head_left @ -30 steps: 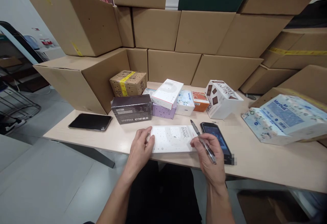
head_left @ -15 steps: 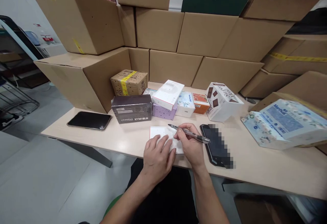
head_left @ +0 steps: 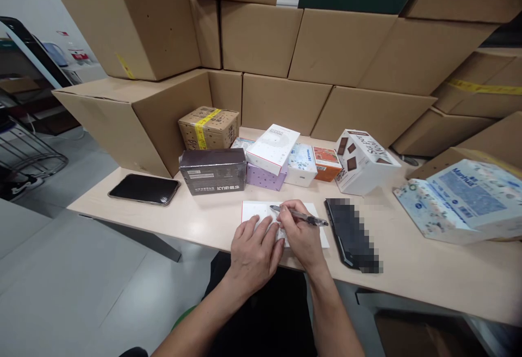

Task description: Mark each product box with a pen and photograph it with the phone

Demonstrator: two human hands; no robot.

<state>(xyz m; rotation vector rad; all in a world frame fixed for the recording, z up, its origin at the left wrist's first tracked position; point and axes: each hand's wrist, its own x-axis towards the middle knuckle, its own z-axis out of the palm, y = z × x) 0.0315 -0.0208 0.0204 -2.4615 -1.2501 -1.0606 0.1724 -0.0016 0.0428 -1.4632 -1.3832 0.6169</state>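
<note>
A white, flat paper-like piece [head_left: 253, 210] with a red left edge lies at the table's front, partly covered by both hands. I cannot tell whether it is a sheet, a booklet or a thin box. My left hand [head_left: 255, 248] rests on it palm down, fingers stretched and slightly apart. Above its right part, my right hand [head_left: 302, 237] pinches a pen [head_left: 308, 218] with a clear and dark barrel. The pen slants nearly level, one end pointing left over the white piece. Whether it touches the surface cannot be made out.
A dark handheld device [head_left: 346, 237], partly pixelated, lies right of my hands; a phone [head_left: 143, 189] lies at left. Behind stand a dark brown box [head_left: 214, 172], a white box [head_left: 273, 148] on a purple box [head_left: 265, 176], and a chocolate-pattern box [head_left: 362, 164]. Stacked cartons [head_left: 281, 104] wall the back.
The white piece now shows to the right of my right hand too. The pen has turned slightly and its left end sits a little lower. The whole view has shifted slightly.
</note>
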